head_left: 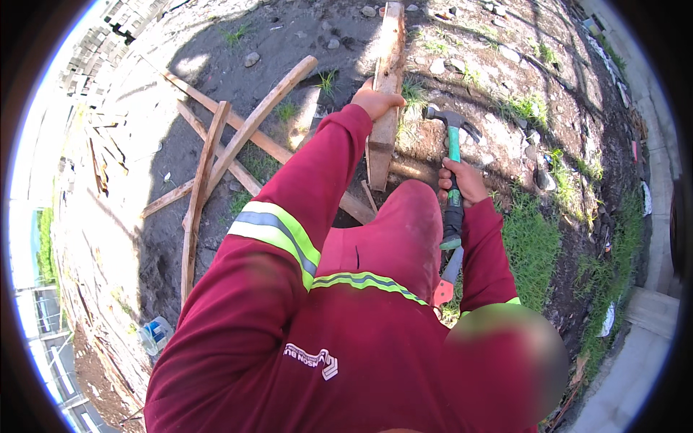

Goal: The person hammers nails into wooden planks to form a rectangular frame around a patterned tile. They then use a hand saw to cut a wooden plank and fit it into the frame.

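Observation:
My left hand (377, 99) is wrapped around a long wooden plank (388, 65), which runs away from me in front of my knee. Its near end (380, 166) is close to my raised leg. In my right hand (463, 182) is a claw hammer (454, 144) with a green and black handle. The hammer's dark steel head points away from me, just right of the plank and apart from it. Below that hand, partly hidden by my leg and sleeve, lies a tool with a grey blade and a red-orange handle (444, 292).
Several loose wooden boards (254, 123) lie crossed on the dark soil to my left. A clear plastic container (154, 334) is at the lower left. Grass (530, 238) and stones cover the ground at right, bounded by a concrete edge (658, 195). Stacked grey blocks (90, 58) stand at the far left.

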`<state>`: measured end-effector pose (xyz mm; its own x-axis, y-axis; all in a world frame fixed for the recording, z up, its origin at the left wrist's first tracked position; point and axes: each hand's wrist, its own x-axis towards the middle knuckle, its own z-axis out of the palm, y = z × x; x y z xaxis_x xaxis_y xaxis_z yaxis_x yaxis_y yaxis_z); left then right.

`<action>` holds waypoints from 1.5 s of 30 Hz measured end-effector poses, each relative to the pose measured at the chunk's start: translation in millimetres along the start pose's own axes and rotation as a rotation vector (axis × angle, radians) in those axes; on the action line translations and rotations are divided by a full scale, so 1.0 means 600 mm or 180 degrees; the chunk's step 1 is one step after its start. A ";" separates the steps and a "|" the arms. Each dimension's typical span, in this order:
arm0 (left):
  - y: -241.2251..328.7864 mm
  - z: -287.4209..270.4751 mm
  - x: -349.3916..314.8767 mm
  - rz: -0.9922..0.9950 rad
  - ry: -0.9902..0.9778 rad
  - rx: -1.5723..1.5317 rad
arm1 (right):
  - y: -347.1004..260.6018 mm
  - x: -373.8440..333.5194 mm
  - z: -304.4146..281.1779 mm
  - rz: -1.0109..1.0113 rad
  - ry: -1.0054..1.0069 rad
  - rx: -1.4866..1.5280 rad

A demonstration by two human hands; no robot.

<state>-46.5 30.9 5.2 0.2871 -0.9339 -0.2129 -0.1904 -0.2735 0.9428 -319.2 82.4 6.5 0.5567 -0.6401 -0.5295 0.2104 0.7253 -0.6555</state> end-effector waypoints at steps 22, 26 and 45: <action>-0.040 0.026 0.030 -0.0265 0.0742 -0.0149 | -0.060 0.104 0.150 -0.2197 0.1528 -0.4004; -0.056 0.027 0.045 -0.0428 0.0930 -0.0850 | -0.054 0.142 0.164 -0.1978 0.1768 -0.4183; -0.142 -0.400 -0.694 -0.2496 -0.0190 0.0305 | -0.070 0.222 0.051 -0.1481 0.1035 -0.2614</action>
<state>75.3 498.0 75.0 0.3207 -0.4707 -0.8219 -0.0342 -0.8729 0.4866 -229.1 -25.4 -20.1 0.2870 -0.9433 -0.1666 -0.3378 0.0631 -0.9391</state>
